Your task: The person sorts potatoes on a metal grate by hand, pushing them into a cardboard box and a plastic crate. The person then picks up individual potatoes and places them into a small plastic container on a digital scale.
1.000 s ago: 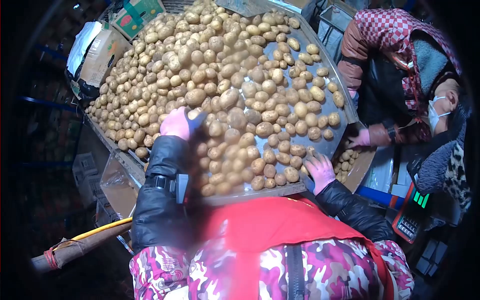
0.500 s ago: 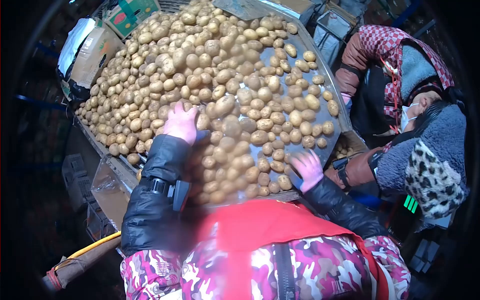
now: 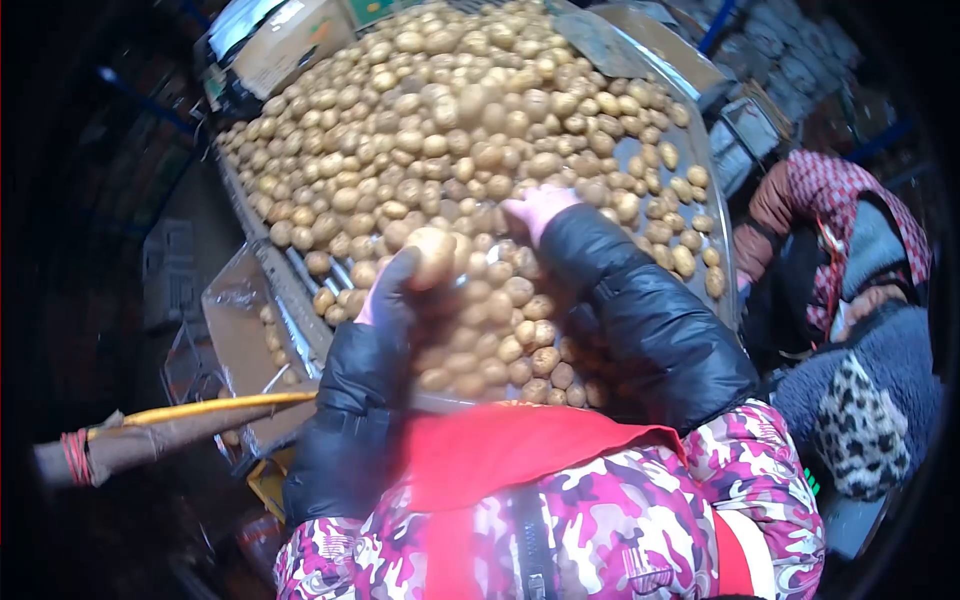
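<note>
Many potatoes (image 3: 400, 145) lie heaped on a metal sorting table (image 3: 262, 225). My left hand (image 3: 392, 285), in a pink and dark glove, is at the near left part of the heap, closed on a large potato (image 3: 432, 257) that looks blurred. Further right and a little farther away, my right hand (image 3: 543, 210) reaches into the heap from the right. Its pink-gloved fingers point left among the potatoes, and their tips are partly hidden, so whether they grip one is unclear. A blurred patch covers the potatoes between my forearms.
A co-worker in a checked vest (image 3: 885, 215) bends at the table's right side. A transparent-sided box (image 3: 240, 340) with some potatoes stands at the left, near a wrapped pole (image 3: 150, 445). Cardboard boxes (image 3: 290, 45) sit at the back left.
The view has shifted. My right hand has moved from the near right edge leftward into the heap. My left hand has come nearer my body and now has a potato in it.
</note>
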The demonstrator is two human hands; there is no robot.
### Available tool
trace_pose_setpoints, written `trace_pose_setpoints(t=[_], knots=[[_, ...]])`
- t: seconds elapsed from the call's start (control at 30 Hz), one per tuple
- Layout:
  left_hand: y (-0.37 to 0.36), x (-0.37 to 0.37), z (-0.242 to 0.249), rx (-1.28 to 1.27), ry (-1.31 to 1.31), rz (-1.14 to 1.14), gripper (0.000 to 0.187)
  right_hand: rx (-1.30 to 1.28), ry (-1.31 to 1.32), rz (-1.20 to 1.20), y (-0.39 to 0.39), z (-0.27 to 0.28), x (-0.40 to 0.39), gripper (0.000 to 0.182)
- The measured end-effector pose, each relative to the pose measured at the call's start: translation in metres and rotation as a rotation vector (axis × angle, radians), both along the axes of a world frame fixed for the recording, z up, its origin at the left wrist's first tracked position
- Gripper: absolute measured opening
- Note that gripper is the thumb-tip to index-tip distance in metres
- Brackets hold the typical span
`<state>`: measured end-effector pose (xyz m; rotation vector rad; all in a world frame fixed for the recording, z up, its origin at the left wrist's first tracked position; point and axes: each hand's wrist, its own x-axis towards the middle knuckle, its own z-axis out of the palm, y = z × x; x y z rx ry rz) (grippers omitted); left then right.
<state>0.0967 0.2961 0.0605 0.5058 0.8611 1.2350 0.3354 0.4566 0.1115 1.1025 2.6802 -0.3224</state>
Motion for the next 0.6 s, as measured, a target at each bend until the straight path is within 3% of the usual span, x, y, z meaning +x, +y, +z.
trace_pose_setpoints(t=[0.03,0.07,0.13,0.2,0.27,0.3,0.4,0.43,0.53,0.6], knots=[[-0.017,0.013,0.030,-0.099,-0.458,0.145,0.066,-0.031,0.036,-0.004,0.007,-0.011,0.000,0.043],[-0.030,0.010,0.050,-0.122,-0.589,0.177,0.061,-0.064,0.070,-0.008,0.017,-0.028,0.004,0.060],[-0.049,0.014,0.042,0.057,-0.558,0.217,0.057,-0.143,0.271,-0.173,0.021,-0.049,0.018,0.066],[-0.070,0.020,0.063,0.162,0.076,0.205,0.056,-0.267,0.542,-0.213,0.019,-0.070,0.037,0.070],[-0.094,0.026,0.066,0.120,0.287,0.211,0.055,-0.827,0.978,-0.274,0.029,-0.104,0.058,0.053],[-0.106,0.028,0.052,0.058,0.187,0.244,0.054,-1.332,1.456,-0.232,0.019,-0.122,0.060,0.055],[-0.149,0.020,0.000,-0.060,-0.123,0.361,0.054,-1.407,1.492,-0.346,-0.007,-0.137,0.059,0.049],[-0.167,0.015,0.004,-0.080,-0.195,0.399,0.056,-1.387,1.481,-0.365,-0.012,-0.144,0.058,0.048],[-0.237,0.001,0.023,-0.151,-0.340,0.538,0.065,-0.378,1.044,0.142,-0.004,-0.174,0.075,0.043],[-0.288,-0.014,0.039,-0.202,-0.412,0.621,0.072,-1.278,1.209,-0.365,-0.042,-0.123,0.075,0.082]])
